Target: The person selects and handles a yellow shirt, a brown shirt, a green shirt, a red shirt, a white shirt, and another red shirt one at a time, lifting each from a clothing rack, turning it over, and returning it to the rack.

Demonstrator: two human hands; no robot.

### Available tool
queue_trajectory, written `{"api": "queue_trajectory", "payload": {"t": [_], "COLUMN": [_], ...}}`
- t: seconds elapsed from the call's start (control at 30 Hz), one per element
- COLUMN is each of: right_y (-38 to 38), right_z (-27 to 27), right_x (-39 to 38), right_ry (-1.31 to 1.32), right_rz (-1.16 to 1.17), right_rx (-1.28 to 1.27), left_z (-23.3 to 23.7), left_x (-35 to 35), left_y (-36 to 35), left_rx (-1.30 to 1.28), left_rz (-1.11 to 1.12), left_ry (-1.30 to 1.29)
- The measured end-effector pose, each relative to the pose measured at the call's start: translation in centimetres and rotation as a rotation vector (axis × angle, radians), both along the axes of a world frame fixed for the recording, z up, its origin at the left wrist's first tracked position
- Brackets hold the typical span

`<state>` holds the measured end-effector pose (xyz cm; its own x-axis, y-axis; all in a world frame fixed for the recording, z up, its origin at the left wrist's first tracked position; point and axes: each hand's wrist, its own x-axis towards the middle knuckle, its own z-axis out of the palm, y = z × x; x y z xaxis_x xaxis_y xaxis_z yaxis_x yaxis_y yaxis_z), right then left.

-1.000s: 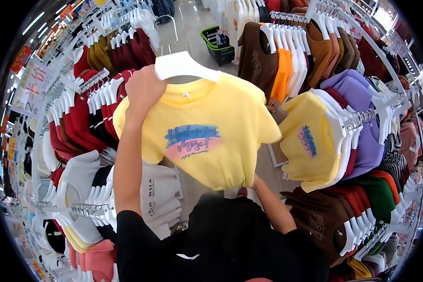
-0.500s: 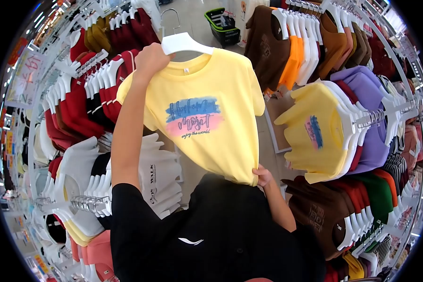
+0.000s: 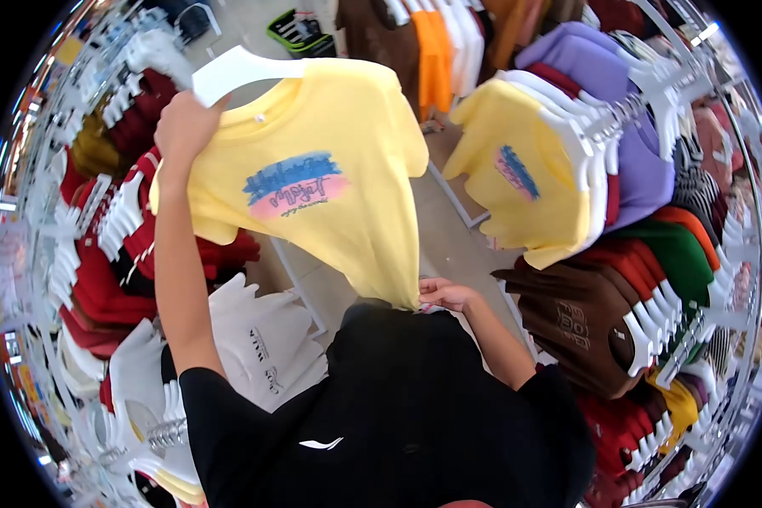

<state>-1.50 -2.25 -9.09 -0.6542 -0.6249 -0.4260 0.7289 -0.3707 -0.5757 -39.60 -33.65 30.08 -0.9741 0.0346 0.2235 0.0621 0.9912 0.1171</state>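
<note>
A yellow T-shirt (image 3: pixel 356 127) with a blue and pink print hangs before me on a white hanger (image 3: pixel 239 73) with a metal hook. My left hand (image 3: pixel 188 129) is closed at the hanger's shoulder end, by the shirt's neckline. Down at the lower hem, my right hand (image 3: pixel 447 294) pinches the fabric between thumb and fingers. The shirt tilts, its hem drawn towards my body. To its right, another yellow T-shirt (image 3: pixel 550 178) with the same kind of print hangs on a rack.
Racks of clothes line both sides. Brown shirts (image 3: pixel 567 317) hang at the right, purple tops (image 3: pixel 571 55) at upper right, white shirts (image 3: pixel 258 343) at lower left and red garments (image 3: pixel 102 296) at the left. A black and green basket (image 3: pixel 299 35) stands on the floor ahead.
The T-shirt and both hands have shifted left in the view, and the surrounding racks have turned with my head. Both hands keep their hold, the right still at the hem.
</note>
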Motion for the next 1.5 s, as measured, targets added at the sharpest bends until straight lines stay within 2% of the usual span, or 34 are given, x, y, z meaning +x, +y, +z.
{"api": "queue_trajectory", "payload": {"t": [0.13, 0.17, 0.27, 0.3, 0.4, 0.53, 0.6, 0.77, 1.0, 1.17, 1.27, 1.4, 1.5], "right_y": [0.2, -0.2, -0.4, -0.3, 0.0, 1.3, 2.7, 7.3, 11.3, 11.0, 11.1, 11.6, 11.3], "right_z": [-2.0, -4.5, -5.5, -5.9, -5.9, -4.6, -3.3, -4.7, -8.1, -9.5, -8.8, -8.6, -8.4], "right_x": [1.6, 2.0, 3.0, 3.5, 4.6, 5.5, 5.9, 8.8, 12.9, 15.1, 15.0, 14.2, 13.3], "right_ry": [-0.057, 0.106, 0.093, 0.245, 0.102, -0.09, -0.185, -0.3, -0.382, -0.405, -0.417, -0.419, -0.426], "right_rz": [-0.06, -0.082, -0.053, -0.029, -0.303, -0.644, -0.871, -1.049, -1.078, -0.994, -0.961, -0.916, -0.915], "right_rx": [0.181, 0.222, 0.41, 0.631, 0.623, 0.58, 0.534, 0.554, 0.6, 0.597, 0.592, 0.606, 0.652], "left_z": [1.1, 1.5, 1.8, 1.2, -0.2, -2.1, -3.3, -4.8, -8.7, -11.9, -13.7, -14.2, -14.2], "left_x": [1.9, 2.8, 4.8, 5.1, 7.5, 11.7, 13.3, 17.0, 18.6, 18.7, 17.3, 15.9, 15.1], "left_y": [4.7, 6.2, 9.8, 10.9, 14.3, 18.9, 21.7, 29.5, 37.9, 40.5, 41.4, 42.5, 43.3], "left_rx": [0.023, 0.046, 0.121, 0.146, 0.353, 0.445, 0.555, 0.657, 0.577, 0.575, 0.567, 0.67, 0.653], "left_rz": [-0.062, -0.097, -0.204, -0.261, -0.497, -0.657, -0.814, -1.019, -1.156, -1.089, -1.101, -1.228, -1.256], "left_ry": [0.039, 0.051, 0.096, 0.117, 0.216, 0.15, 0.126, 0.063, -0.002, -0.108, -0.075, -0.009, 0.036]}}
